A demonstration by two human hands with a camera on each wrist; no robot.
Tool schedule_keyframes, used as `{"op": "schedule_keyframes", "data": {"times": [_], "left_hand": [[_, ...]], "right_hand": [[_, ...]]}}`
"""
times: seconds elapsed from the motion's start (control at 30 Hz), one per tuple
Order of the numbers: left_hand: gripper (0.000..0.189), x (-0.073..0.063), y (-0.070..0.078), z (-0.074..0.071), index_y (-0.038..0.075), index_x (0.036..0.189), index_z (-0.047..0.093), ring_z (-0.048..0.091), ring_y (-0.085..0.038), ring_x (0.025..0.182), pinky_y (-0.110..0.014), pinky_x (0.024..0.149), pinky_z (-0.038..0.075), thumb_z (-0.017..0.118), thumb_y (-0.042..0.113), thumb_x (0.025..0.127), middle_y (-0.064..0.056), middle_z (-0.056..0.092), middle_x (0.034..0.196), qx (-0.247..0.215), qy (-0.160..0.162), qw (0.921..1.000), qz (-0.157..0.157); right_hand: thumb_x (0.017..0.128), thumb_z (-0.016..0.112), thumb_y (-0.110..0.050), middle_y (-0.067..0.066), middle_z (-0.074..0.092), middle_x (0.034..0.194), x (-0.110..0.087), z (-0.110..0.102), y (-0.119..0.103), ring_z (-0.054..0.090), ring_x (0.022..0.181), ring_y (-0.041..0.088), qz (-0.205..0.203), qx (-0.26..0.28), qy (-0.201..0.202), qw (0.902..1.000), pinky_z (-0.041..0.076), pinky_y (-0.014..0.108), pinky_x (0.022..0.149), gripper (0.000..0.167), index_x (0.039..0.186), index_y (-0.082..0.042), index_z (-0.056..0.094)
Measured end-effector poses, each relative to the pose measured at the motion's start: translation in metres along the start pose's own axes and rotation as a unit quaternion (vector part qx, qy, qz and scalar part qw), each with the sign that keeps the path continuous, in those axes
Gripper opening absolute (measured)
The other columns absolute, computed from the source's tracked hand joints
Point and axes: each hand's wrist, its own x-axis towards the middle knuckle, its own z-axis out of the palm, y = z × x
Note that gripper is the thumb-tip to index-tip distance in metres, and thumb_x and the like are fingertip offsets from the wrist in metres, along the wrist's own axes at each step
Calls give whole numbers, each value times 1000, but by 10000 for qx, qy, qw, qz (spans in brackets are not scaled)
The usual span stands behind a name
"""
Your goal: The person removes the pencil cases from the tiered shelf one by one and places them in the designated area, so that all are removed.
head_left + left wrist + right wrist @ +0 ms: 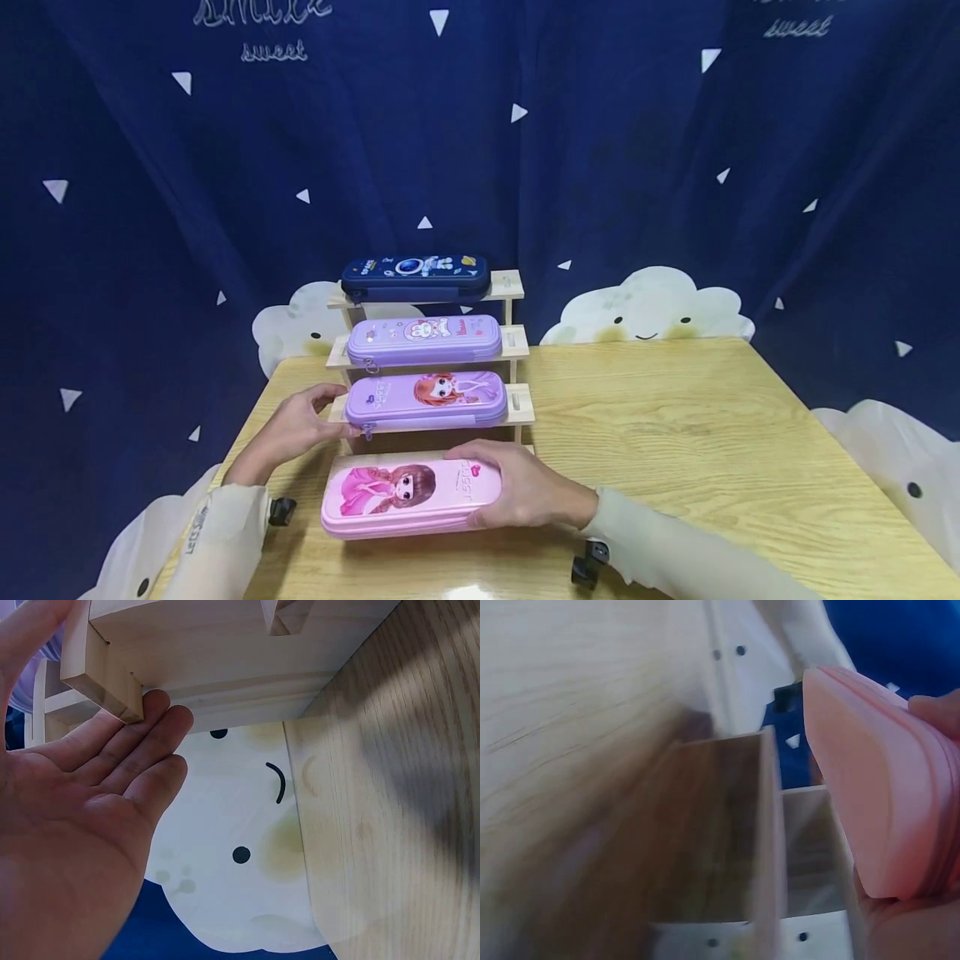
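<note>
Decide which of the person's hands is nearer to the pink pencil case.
Right. The right hand grips the right end of the pink pencil case; the left hand is apart from it, at the left side of the wooden stand.

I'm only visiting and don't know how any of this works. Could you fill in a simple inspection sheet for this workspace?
Surface: wood-grain table, glare at its near edge.
Job's things: four-tier wooden rack; dark blue case on top; upper purple case and lower purple case on the middle tiers; pink case at the lowest, whether resting there is hard to tell.
Clutter: nothing seen.
Hands: left hand grips the rack's left end; right hand holds the pink case's right end.
Cables: nothing seen.
Surroundings: dark blue curtain with white triangles and clouds.
</note>
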Motion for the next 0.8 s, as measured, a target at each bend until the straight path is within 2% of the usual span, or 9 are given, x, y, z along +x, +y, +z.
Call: {"op": "schedule_keyframes", "data": {"times": [0.13, 0.27, 0.43, 0.6, 0.8], "left_hand": [[80, 0, 0, 0, -2, 135, 58, 53, -49, 133, -62, 112, 42, 89, 38, 74, -24, 62, 138, -34, 7, 10000, -17], [72, -1, 1, -1, -2, 136, 57, 52, -48, 135, -60, 114, 42, 86, 32, 79, -24, 61, 139, -59, -33, 10000, -72], [65, -2, 1, -2, -2, 135, 58, 53, -47, 135, -58, 114, 42, 83, 26, 81, -24, 63, 136, -156, -13, 9999, 9], [72, -2, 1, -3, -1, 135, 58, 51, -48, 136, -60, 115, 41, 86, 33, 79, -23, 62, 138, -165, -18, 9999, 3], [74, -1, 1, -2, -3, 136, 56, 48, -49, 138, -61, 115, 40, 87, 32, 78, -25, 60, 140, -203, -89, 9998, 0]], "right_hand": [[66, 86, -31, -10, 66, 129, -5, -19, -19, 59, 106, 8, -222, 97, 132, 9996, 48, 25, 89, 78, 139, -31, 58], [67, 86, -28, -5, 68, 125, -8, -43, -36, 60, 99, 11, -456, 70, 369, 9983, 49, 26, 83, 78, 140, -29, 58], [69, 86, -22, -2, 66, 127, -9, -77, -55, 60, 101, 17, -383, 86, 600, 9974, 50, 28, 81, 77, 140, -28, 59], [70, 86, -19, 1, 66, 127, -8, -110, -68, 59, 104, 22, -305, -11, 881, 9956, 49, 27, 82, 74, 140, -23, 59], [75, 83, -18, 3, 66, 122, -8, -140, -78, 57, 104, 25, -142, -82, 1180, 9929, 50, 27, 82, 72, 141, -21, 57]]}}
